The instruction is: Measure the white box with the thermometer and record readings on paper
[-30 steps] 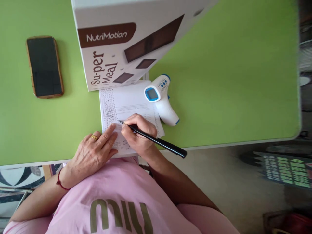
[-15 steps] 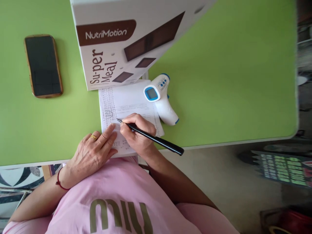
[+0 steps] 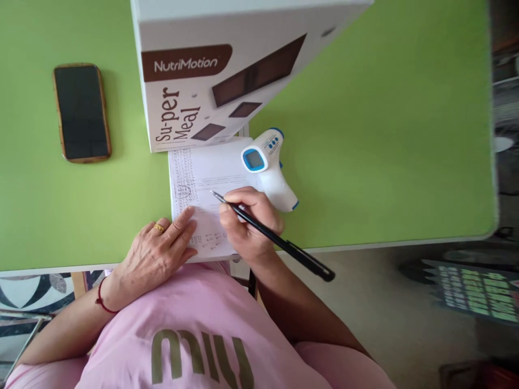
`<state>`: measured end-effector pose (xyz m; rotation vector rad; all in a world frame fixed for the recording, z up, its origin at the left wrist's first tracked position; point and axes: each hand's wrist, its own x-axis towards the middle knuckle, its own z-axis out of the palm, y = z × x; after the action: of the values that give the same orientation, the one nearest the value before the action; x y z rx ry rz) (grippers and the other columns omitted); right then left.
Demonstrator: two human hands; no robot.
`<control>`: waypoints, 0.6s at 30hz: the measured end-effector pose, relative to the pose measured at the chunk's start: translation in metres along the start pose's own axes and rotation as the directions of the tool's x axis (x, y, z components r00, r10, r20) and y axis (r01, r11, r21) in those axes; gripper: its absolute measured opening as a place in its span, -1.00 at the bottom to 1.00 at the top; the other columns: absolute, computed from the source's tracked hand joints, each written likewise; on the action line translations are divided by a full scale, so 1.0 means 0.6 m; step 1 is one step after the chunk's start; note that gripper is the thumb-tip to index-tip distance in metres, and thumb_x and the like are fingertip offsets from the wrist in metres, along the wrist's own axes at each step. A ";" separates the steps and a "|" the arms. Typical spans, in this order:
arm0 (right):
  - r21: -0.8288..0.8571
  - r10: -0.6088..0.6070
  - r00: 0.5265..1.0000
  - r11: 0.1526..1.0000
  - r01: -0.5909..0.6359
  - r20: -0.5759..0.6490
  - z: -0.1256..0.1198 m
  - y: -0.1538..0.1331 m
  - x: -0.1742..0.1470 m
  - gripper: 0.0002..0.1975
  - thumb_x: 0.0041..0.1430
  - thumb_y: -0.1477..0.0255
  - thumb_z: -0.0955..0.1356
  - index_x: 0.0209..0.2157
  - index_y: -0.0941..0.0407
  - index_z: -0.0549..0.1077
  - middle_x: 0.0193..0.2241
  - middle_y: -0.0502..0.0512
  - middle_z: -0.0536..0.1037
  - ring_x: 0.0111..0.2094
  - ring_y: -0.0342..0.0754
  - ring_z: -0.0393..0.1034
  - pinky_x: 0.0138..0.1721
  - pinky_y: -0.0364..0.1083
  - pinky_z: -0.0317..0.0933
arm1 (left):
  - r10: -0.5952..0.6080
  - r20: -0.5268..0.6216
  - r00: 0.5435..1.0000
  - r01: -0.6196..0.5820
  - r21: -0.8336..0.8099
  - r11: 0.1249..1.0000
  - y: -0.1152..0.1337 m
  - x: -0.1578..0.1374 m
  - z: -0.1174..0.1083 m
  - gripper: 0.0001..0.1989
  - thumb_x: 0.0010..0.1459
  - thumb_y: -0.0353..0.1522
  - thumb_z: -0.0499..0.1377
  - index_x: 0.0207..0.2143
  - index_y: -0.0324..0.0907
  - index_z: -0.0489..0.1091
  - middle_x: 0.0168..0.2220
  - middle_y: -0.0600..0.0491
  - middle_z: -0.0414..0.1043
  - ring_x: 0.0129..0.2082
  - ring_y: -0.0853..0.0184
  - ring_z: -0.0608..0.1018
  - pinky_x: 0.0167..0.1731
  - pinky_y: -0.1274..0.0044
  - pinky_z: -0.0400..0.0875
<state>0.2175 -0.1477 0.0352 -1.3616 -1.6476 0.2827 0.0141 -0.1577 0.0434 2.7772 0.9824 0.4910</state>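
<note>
My right hand (image 3: 252, 224) grips a black pen (image 3: 275, 237), its tip over the sheet of paper (image 3: 221, 162). Whether the tip touches the page I cannot tell. Handwriting and a circled spot run along the paper's left side, with printed lines in the middle. My left hand (image 3: 162, 243) rests with fingers stretched out, the fingertips on the paper's lower left and the palm near the table's front edge. A white and blue infrared thermometer (image 3: 275, 178) lies at the paper's right edge, just beyond my right hand.
A large white NutriMotion box (image 3: 178, 32) stands behind the paper and borders its far edge. To the left lies a phone (image 3: 80, 113) in a brown case. All of these are on a green table (image 3: 385, 135). A dark sign (image 3: 474, 292) with green writing is beyond the table, lower right.
My right hand has moved right with the pen, carrying its tip away from the handwriting. My left hand stays on the paper. The whole view has shifted slightly.
</note>
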 end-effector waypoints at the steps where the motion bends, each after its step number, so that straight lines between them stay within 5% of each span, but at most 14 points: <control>1: -0.042 -0.043 0.999 0.998 0.044 0.019 -0.007 0.006 0.005 -0.90 0.24 0.50 0.32 -0.23 0.03 0.43 -0.41 0.01 0.53 -0.42 -0.11 0.45 -0.39 -0.09 0.36 | 0.002 -0.001 1.000 -0.002 -0.004 1.000 0.000 0.000 0.000 -0.69 0.35 -0.31 0.15 0.03 -0.34 0.40 0.20 -0.23 0.41 -0.34 0.20 0.51 -0.41 0.37 0.49; 6: -0.256 -0.140 0.961 0.945 0.202 0.238 -0.026 0.052 0.030 -0.77 0.30 0.52 0.27 -0.12 -0.01 0.51 -0.29 0.09 0.54 -0.26 -0.01 0.49 -0.21 0.02 0.43 | -0.016 -0.012 1.000 0.015 -0.014 1.000 -0.002 -0.002 0.001 -0.73 0.34 -0.33 0.16 0.00 -0.31 0.42 0.13 -0.21 0.48 -0.35 0.20 0.52 -0.43 0.37 0.49; 13: -0.352 -0.167 0.923 0.889 0.293 0.347 -0.014 0.068 0.035 -0.60 0.32 0.63 0.18 0.00 0.01 0.49 -0.25 0.13 0.53 -0.25 0.02 0.45 -0.17 0.07 0.40 | -0.006 0.006 1.000 0.006 -0.118 0.993 -0.009 -0.007 -0.016 -0.81 0.36 -0.33 0.12 -0.16 -0.26 0.46 0.03 -0.17 0.54 -0.31 0.22 0.56 -0.36 0.37 0.53; 18: -0.401 -0.167 0.977 0.892 0.207 0.133 -0.040 0.075 0.043 -0.66 0.30 0.55 0.24 0.01 -0.01 0.48 -0.14 0.18 0.50 -0.15 0.06 0.42 -0.10 0.09 0.39 | -0.174 -0.003 0.985 0.164 -0.307 0.937 -0.060 0.003 -0.059 -0.73 0.34 -0.30 0.15 0.01 -0.26 0.37 -0.06 -0.17 0.51 -0.16 0.18 0.58 -0.20 0.34 0.57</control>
<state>0.2660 -0.1187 0.0303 -1.4973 -1.9823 -0.1281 -0.0182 -0.1273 0.0676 2.3944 1.0408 0.6035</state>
